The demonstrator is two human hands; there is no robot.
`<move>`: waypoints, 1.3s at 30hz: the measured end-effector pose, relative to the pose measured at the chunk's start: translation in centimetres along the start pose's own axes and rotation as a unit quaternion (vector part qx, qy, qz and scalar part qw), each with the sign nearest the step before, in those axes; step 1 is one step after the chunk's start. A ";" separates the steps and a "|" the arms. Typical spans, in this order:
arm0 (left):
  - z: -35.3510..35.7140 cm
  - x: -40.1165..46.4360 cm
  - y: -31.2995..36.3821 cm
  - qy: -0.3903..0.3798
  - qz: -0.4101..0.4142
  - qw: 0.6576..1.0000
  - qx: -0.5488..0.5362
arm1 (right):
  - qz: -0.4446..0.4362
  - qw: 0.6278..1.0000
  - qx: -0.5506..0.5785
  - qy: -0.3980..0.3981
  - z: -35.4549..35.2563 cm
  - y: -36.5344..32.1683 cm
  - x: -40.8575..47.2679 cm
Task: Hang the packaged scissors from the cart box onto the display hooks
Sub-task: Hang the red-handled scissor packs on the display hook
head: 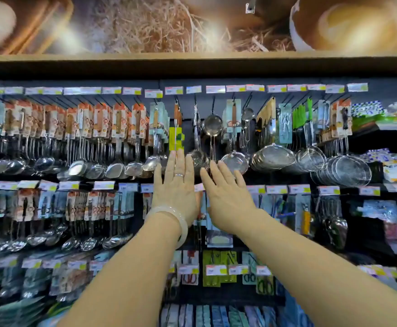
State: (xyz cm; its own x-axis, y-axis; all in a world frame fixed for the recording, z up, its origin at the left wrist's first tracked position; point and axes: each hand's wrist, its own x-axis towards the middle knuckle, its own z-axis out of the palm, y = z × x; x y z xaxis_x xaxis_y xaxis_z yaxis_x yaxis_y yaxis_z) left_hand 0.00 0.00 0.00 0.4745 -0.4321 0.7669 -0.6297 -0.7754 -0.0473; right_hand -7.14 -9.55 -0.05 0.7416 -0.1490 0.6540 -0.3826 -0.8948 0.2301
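Note:
Both my arms reach up toward the middle of a dark display wall. My left hand [177, 185], with a ring and a pale bangle, is spread flat with straight fingers in front of the hanging utensils. My right hand [225, 192] is beside it, fingers also straight, over the price labels [200, 187] of the second hook row. Neither hand holds anything that I can see. Packaged scissors [189, 278] hang on hooks lower down, below my forearms, near green packs [218, 263]. The cart box is out of view.
Rows of hooks carry carded ladles and spatulas [98, 128] on the left and wire strainers [273, 159] on the right. A wooden shelf edge [192, 58] runs above. Bagged goods [395, 166] fill shelves at the far right.

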 end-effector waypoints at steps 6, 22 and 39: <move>8.8 -6.1 -6.9 -0.162 -0.003 0.985 0.053 | -0.027 0.990 0.063 -0.123 9.1 -9.0 0.9; 29.3 -12.8 -34.5 -0.371 -0.243 0.889 0.116 | -0.264 0.912 0.194 -0.246 34.5 -37.2 13.2; 38.2 -21.3 -70.9 -0.412 -0.421 0.795 0.146 | -0.433 0.807 0.264 -0.303 44.8 -76.8 20.8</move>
State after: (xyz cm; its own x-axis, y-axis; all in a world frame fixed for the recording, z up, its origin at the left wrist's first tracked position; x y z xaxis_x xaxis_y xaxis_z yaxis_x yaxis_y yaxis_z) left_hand 58.04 46.57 -37.45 0.9694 0.2355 -0.0689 0.2375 -0.9711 0.0229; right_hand 62.32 37.24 -36.42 0.7996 0.5928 -0.0959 0.5928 -0.8047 -0.0315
